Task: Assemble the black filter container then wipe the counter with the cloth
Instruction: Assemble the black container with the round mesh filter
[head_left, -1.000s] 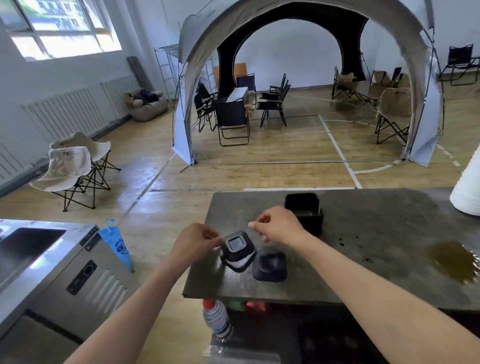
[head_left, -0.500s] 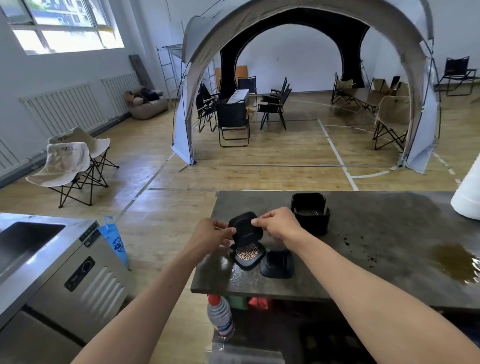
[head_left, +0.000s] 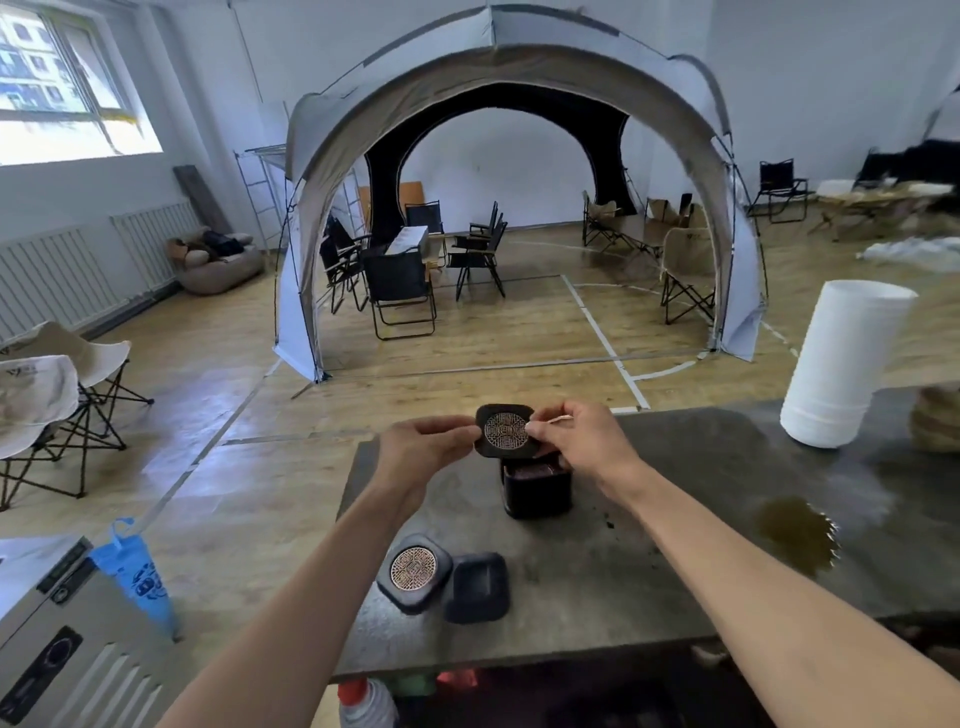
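Two hands now hold a black filter piece up in the air above the open black container, where half a second ago the piece was only just being tipped up off the stack near the counter's front left corner. The left hand pinches the piece's left edge and the right hand pinches its right edge, both closed on it, with its patterned metal mesh facing the camera. The piece hangs just above the container's rim, its lower edge very close to it; whether they touch cannot be told.

Left behind near the front left corner is a second filter piece with the same round mesh facing up, lying flat, and a plain black lid touching it on its right. The view has also swung up and to the right since the earlier frame, so the white roll on the far right of the counter now shows whole, standing upright.

That second filter piece sits close to the counter's left edge and partly over it at its lower left. The container stands well back from the front edge and near the far edge. A brown puddle spreads on the right, well apart from the container, with bare dark surface between them and in front of the container. Small dark specks lie scattered just right of the container.
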